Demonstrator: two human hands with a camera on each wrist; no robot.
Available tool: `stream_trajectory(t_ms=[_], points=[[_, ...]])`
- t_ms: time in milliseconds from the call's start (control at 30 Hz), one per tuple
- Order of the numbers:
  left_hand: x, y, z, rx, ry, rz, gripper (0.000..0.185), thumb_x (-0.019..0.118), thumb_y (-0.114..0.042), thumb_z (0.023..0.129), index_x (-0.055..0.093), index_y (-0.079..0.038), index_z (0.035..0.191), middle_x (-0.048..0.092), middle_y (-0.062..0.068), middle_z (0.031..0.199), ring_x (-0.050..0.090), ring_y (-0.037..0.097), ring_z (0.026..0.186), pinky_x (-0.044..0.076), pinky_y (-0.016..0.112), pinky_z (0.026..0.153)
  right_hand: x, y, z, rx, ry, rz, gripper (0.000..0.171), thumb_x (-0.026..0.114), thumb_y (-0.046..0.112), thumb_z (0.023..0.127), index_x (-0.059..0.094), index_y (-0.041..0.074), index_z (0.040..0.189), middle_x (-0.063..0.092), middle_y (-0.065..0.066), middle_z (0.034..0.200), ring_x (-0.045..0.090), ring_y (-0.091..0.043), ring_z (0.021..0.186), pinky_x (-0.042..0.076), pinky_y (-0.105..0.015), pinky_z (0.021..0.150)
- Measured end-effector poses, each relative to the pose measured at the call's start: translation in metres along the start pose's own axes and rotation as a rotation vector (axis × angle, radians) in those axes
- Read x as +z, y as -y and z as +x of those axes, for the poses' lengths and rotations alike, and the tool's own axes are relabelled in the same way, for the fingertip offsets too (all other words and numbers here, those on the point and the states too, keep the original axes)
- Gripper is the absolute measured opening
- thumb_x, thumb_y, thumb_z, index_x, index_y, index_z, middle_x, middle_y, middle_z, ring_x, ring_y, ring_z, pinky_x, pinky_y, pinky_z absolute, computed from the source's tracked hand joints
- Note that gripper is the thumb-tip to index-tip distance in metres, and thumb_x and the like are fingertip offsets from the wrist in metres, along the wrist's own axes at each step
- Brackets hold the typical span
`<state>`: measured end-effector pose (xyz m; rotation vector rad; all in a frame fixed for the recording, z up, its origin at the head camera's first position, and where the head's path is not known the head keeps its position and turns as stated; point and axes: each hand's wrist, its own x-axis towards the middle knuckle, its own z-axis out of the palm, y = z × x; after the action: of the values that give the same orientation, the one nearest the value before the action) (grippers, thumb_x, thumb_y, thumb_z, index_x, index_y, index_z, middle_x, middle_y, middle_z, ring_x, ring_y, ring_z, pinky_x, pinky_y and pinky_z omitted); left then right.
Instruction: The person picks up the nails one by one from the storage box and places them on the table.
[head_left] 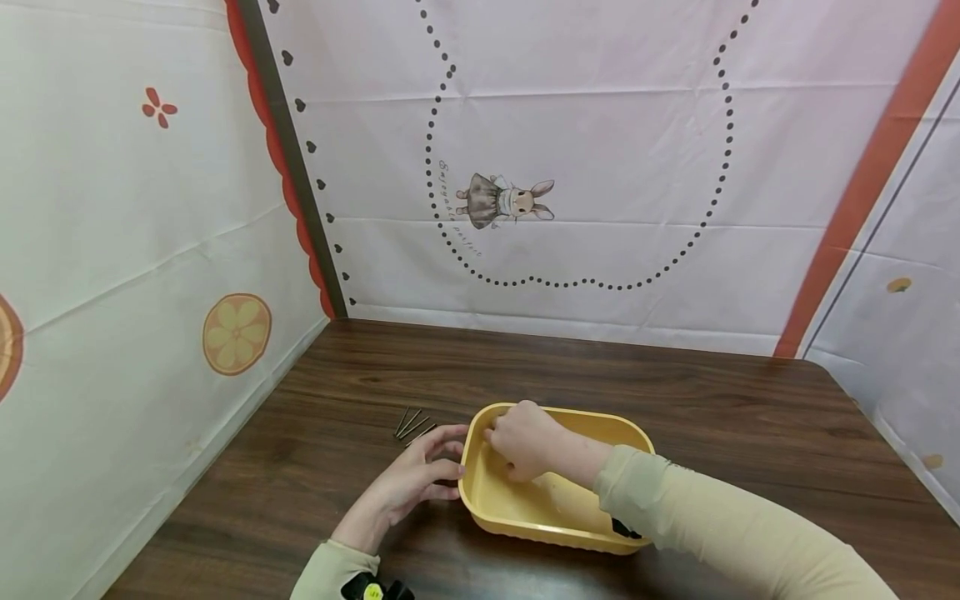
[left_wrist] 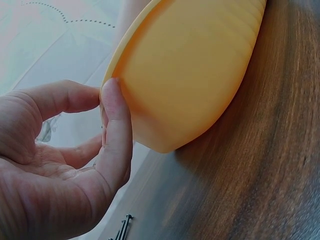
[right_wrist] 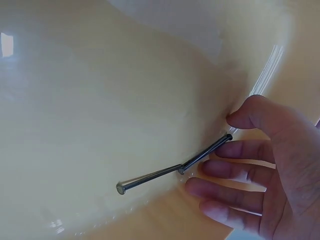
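Observation:
A yellow plastic basin (head_left: 558,533) with rounded corners stands on the table. At its left end, my left hand (head_left: 420,471) holds the rim with bent fingers; in the left wrist view the fingertips (left_wrist: 114,90) meet right at the lip. My right hand (head_left: 528,442) reaches down inside the basin. The right wrist view shows its thumb and fingers apart and loosely bent around the head end of a metal nail (right_wrist: 205,154). A second nail (right_wrist: 150,180) lies end to end with it on the basin floor.
Several more nails (head_left: 412,423) lie on the dark wooden table (head_left: 712,408), just left of the basin beyond my left hand. Printed white cloth (head_left: 600,167) hangs along the back and both sides of the table.

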<state>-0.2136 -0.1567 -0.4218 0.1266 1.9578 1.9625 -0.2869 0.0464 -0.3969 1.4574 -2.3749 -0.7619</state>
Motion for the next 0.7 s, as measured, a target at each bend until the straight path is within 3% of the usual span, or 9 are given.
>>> stream_trajectory(t_ms=[267, 467, 700], points=[[0.000, 0.001, 0.000, -0.006, 0.006, 0.001, 0.064, 0.062, -0.004, 0.088, 0.037, -0.005, 0.147, 0.048, 0.013, 0.120, 0.064, 0.016, 0.084, 0.057, 0.026, 0.069, 0.007, 0.000, -0.002, -0.048, -0.037, -0.046, 0.025, 0.073, 0.041, 0.079, 0.067, 0.024, 0.096, 0.061, 0.008, 0.082, 0.047, -0.008, 0.054, 0.042, -0.025, 0.046], [0.000, 0.002, 0.001, -0.005, 0.005, 0.002, 0.065, 0.063, -0.005, 0.087, 0.038, -0.005, 0.147, 0.049, 0.011, 0.118, 0.064, 0.016, 0.083, 0.057, 0.026, 0.068, 0.012, -0.002, -0.002, -0.077, -0.058, -0.007, 0.007, 0.070, 0.028, 0.086, 0.066, 0.025, 0.091, 0.058, 0.009, 0.081, 0.046, -0.006, 0.056, 0.040, -0.023, 0.046], [0.001, 0.002, 0.001, -0.005, -0.001, 0.006, 0.064, 0.062, -0.005, 0.087, 0.038, -0.006, 0.146, 0.049, 0.013, 0.119, 0.064, 0.015, 0.083, 0.057, 0.026, 0.068, 0.011, -0.004, -0.001, -0.081, -0.024, 0.049, 0.006, 0.070, 0.028, 0.086, 0.065, 0.026, 0.088, 0.055, 0.010, 0.081, 0.038, -0.005, 0.056, 0.036, -0.022, 0.045]])
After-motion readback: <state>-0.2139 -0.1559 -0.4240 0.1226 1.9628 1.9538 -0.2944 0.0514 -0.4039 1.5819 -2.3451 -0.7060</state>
